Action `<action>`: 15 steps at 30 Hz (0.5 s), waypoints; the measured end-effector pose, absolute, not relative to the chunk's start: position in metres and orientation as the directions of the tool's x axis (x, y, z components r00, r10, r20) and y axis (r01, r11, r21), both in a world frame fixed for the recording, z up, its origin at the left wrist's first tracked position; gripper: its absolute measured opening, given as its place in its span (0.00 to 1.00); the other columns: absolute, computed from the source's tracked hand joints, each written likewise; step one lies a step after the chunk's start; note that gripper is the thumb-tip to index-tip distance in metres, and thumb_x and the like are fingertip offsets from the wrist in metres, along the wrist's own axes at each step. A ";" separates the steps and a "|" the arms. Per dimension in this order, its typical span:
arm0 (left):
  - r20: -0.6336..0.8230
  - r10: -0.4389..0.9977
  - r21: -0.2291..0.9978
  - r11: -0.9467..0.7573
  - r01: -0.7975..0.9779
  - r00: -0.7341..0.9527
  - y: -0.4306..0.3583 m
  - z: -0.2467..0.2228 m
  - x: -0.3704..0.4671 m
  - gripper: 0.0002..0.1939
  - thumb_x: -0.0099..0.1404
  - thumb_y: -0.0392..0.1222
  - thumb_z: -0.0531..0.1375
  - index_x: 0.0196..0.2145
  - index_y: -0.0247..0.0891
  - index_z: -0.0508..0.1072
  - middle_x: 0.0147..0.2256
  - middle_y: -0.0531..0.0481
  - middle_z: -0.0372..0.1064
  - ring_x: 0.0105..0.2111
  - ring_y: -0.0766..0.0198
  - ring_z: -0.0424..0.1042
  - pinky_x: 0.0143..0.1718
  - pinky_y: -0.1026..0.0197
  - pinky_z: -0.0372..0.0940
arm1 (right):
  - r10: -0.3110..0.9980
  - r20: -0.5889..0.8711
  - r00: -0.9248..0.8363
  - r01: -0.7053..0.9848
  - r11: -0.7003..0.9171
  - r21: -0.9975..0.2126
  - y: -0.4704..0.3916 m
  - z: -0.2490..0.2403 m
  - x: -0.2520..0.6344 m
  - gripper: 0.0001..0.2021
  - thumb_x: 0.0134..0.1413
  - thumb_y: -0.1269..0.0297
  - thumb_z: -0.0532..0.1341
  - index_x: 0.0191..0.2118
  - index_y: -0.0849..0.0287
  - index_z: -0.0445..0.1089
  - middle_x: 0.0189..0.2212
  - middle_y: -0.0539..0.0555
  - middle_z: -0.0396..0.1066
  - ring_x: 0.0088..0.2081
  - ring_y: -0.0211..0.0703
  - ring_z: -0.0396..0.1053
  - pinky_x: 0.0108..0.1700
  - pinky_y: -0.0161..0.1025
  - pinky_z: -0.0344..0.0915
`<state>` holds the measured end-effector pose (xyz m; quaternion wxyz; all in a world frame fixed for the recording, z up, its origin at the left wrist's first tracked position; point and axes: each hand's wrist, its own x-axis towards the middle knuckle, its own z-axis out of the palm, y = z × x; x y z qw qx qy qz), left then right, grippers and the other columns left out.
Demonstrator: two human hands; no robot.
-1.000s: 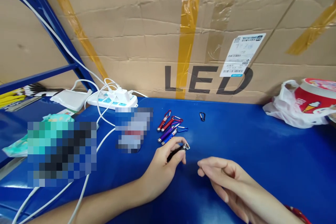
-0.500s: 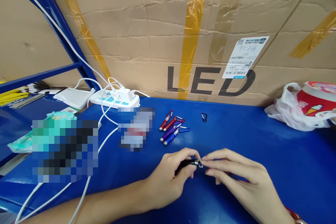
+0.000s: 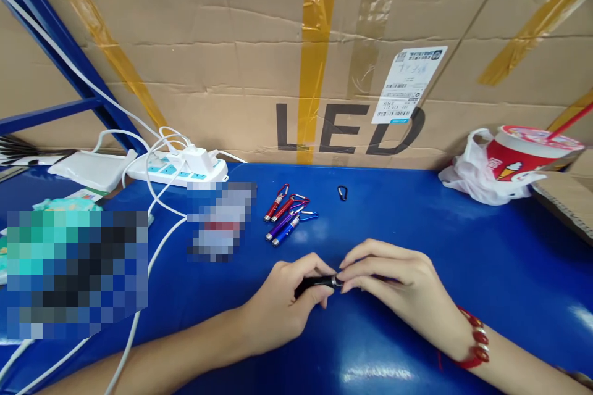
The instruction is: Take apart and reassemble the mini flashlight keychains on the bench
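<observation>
Evidently our left hand (image 3: 282,299) wraps the black torch (image 3: 319,282), nearer us than the black clip (image 3: 342,192), likely to steady it while our right hand (image 3: 393,274) narrowly pinches its metal end (image 3: 335,282); left of that clip, four coloured torches (image 3: 286,231) lie together, perhaps for easy reach.

Blue tabletop (image 3: 503,265) under four small tubes (image 3: 280,226) (two red), black carabiner (image 3: 345,192), white power strip (image 3: 215,174) and bagged cup (image 3: 523,154).
</observation>
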<state>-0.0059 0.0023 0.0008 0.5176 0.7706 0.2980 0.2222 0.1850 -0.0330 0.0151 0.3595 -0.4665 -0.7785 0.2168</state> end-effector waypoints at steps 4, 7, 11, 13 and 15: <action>0.045 0.687 0.938 -0.280 0.206 0.726 0.002 -0.001 -0.006 0.03 0.61 0.34 0.53 0.29 0.36 0.64 0.25 0.53 0.68 0.26 0.67 0.67 0.30 0.67 0.59 | 0.924 0.280 -0.259 0.546 0.379 -0.747 -0.031 0.014 0.181 0.07 0.49 0.62 0.62 0.24 0.54 0.75 0.25 0.50 0.72 0.27 0.37 0.69 0.30 0.32 0.65; 0.069 0.692 0.920 -0.323 0.222 0.719 0.002 -0.003 -0.006 0.03 0.60 0.34 0.54 0.28 0.37 0.63 0.25 0.53 0.68 0.25 0.67 0.66 0.28 0.67 0.59 | 0.950 0.219 -0.221 0.560 0.308 -0.769 -0.034 0.014 0.176 0.06 0.48 0.63 0.63 0.23 0.55 0.74 0.24 0.49 0.71 0.25 0.35 0.66 0.27 0.32 0.61; 0.122 0.683 0.880 -0.410 0.239 0.720 0.000 -0.006 -0.006 0.04 0.62 0.34 0.53 0.29 0.38 0.64 0.28 0.53 0.70 0.26 0.67 0.67 0.29 0.67 0.60 | 0.983 0.104 -0.152 0.551 0.172 -0.816 -0.038 0.015 0.172 0.08 0.46 0.61 0.64 0.22 0.58 0.73 0.21 0.49 0.68 0.18 0.31 0.56 0.20 0.31 0.54; 0.152 0.682 0.865 -0.442 0.237 0.716 -0.001 -0.008 -0.006 0.04 0.62 0.34 0.53 0.30 0.39 0.65 0.30 0.53 0.71 0.29 0.66 0.69 0.32 0.67 0.61 | 0.991 0.014 -0.133 0.499 0.079 -0.863 -0.038 0.015 0.171 0.10 0.43 0.59 0.65 0.22 0.60 0.73 0.19 0.49 0.66 0.17 0.30 0.51 0.18 0.31 0.50; 0.180 0.685 0.850 -0.470 0.239 0.706 -0.003 -0.009 -0.006 0.04 0.62 0.34 0.53 0.32 0.39 0.66 0.32 0.52 0.72 0.32 0.65 0.71 0.35 0.67 0.62 | 0.988 -0.075 -0.135 0.454 -0.006 -0.891 -0.037 0.015 0.171 0.12 0.42 0.57 0.65 0.22 0.62 0.72 0.13 0.46 0.59 0.15 0.29 0.46 0.16 0.30 0.44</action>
